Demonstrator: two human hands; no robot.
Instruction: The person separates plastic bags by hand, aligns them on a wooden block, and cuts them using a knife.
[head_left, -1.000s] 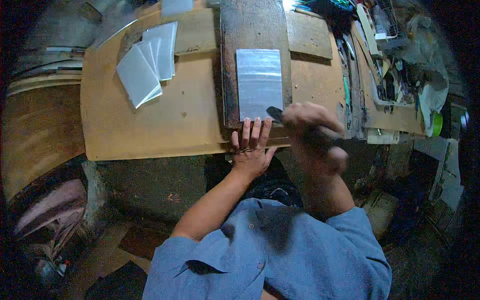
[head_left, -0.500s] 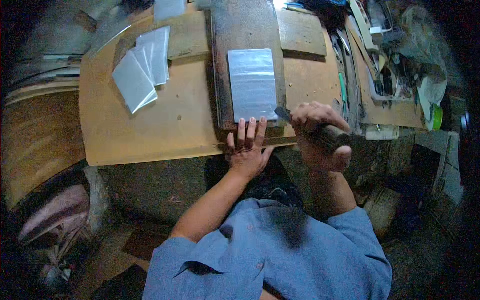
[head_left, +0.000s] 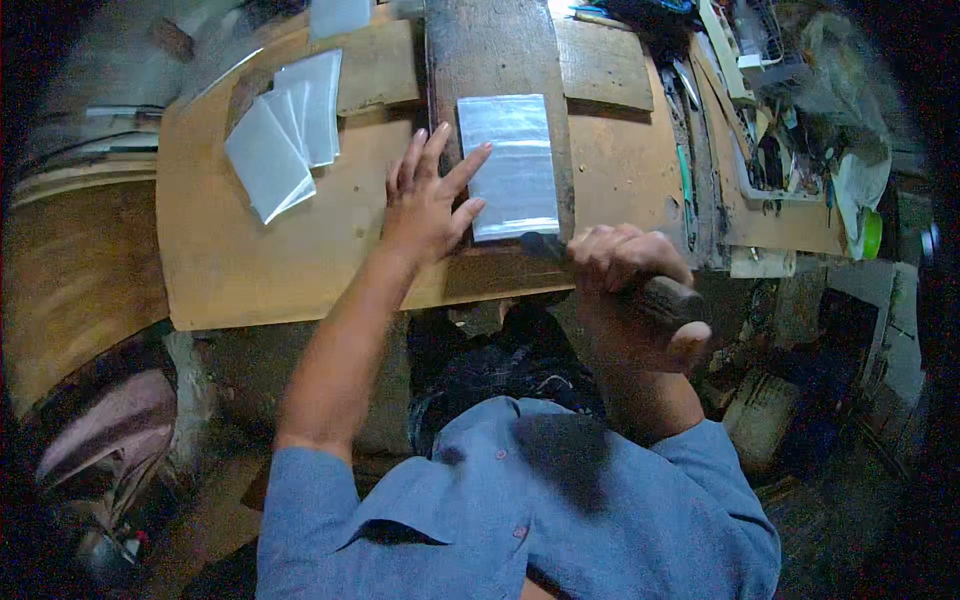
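A shiny, translucent plastic packet (head_left: pixel 510 180), possibly stacked sheets or bags, lies flat on a dark wooden board (head_left: pixel 490 50). My left hand (head_left: pixel 425 200) is spread open at the board's left side. Its index finger and thumb reach to the packet's left edge; whether they press on it I cannot tell. My right hand (head_left: pixel 625 262) is wrapped round a tool with a thick dark handle (head_left: pixel 668 298). The tool's dark narrow end is at the packet's near edge, and its exact kind is unclear.
Several similar plastic packets (head_left: pixel 268 160) lie fanned out at the left of the wooden table (head_left: pixel 330 270). Wooden blocks (head_left: pixel 605 65) flank the board. Tools and a tray (head_left: pixel 790 190) with loose items crowd the right side.
My left hand has left the packet's near edge and moved forward and left to its left side. The tool in my right hand has shifted slightly left along the near edge.
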